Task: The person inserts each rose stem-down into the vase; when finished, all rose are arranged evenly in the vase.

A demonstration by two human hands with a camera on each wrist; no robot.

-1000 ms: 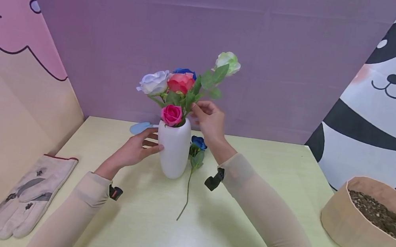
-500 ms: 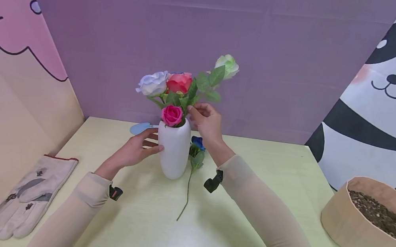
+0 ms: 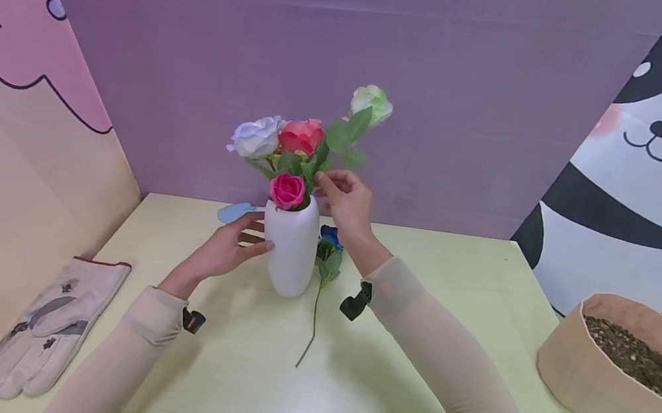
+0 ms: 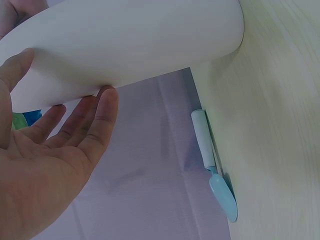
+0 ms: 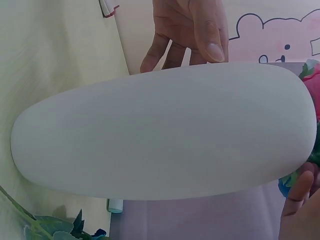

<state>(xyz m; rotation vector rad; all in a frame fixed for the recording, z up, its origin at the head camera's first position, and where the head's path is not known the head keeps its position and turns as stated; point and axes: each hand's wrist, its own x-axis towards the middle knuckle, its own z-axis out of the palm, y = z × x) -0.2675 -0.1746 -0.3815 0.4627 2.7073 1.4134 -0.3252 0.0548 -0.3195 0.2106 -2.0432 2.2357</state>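
A white vase (image 3: 290,246) stands upright on the yellow-green table (image 3: 350,381), holding a pink rose (image 3: 287,190), a red rose (image 3: 300,135) and a pale lavender rose (image 3: 256,137). My left hand (image 3: 230,248) rests with straight fingers against the vase's left side (image 4: 125,40). My right hand (image 3: 344,198) pinches the stem of a green-white rose (image 3: 371,101) just above the vase's mouth. A blue rose (image 3: 330,238) lies on the table behind the vase, its stem (image 3: 312,324) pointing toward me. In the right wrist view the vase (image 5: 165,132) fills the frame.
A pair of work gloves (image 3: 46,329) lies at the table's left edge. A brown paper bag of soil (image 3: 622,357) sits at the right. A small light-blue trowel (image 3: 236,212) (image 4: 215,170) lies behind the vase by the purple backdrop.
My right hand has lowered the green-white rose a little and shifted it left toward the other flowers. My left hand stays on the vase.
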